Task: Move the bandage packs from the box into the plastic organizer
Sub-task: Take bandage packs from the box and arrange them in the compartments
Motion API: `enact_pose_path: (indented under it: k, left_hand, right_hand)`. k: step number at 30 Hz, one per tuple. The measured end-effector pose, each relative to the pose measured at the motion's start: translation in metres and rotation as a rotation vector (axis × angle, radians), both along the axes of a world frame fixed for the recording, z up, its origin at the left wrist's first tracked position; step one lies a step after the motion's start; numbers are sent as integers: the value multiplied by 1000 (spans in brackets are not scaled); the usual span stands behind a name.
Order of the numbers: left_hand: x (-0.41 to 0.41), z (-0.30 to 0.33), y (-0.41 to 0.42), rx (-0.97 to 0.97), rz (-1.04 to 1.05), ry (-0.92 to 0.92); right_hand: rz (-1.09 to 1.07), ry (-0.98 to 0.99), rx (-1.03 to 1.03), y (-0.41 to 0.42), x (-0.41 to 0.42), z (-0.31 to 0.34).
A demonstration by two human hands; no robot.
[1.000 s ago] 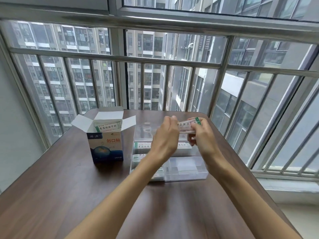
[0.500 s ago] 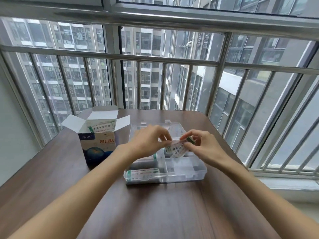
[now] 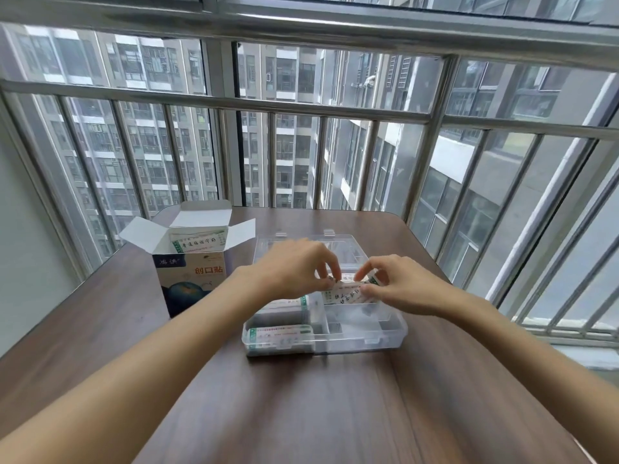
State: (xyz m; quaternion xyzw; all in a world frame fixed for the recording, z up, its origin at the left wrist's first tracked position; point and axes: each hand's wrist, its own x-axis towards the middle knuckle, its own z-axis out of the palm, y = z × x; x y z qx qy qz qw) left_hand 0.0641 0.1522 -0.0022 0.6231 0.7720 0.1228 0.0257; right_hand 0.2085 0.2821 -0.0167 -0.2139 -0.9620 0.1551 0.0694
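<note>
A clear plastic organizer lies open on the brown table. Over its right middle compartment my left hand and my right hand both pinch one white bandage pack with green ends, held low at the compartment's rim. Other packs lie in the left compartments, one at the front left and one behind it. The blue bandage box stands open left of the organizer, with more packs sticking up inside.
The organizer's clear lid lies flat behind it. Metal window bars rise right behind the table's far and right edges. A pale wall is on the left.
Both hands came down with the pack from above the organizer to its right middle compartment. The view tilted down slightly.
</note>
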Motion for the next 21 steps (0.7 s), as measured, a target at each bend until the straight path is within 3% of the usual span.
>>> enact_pose_path:
  k: [6, 17, 21]
  left_hand:
    - [3, 1, 6, -50, -34, 138]
    - [1, 3, 12, -243, -35, 105]
    - [4, 4, 16, -354, -69, 165]
  right_hand:
    - [52, -226, 39, 2, -5, 19]
    - [101, -610, 75, -5, -27, 31]
    - [92, -530, 181, -4, -32, 30]
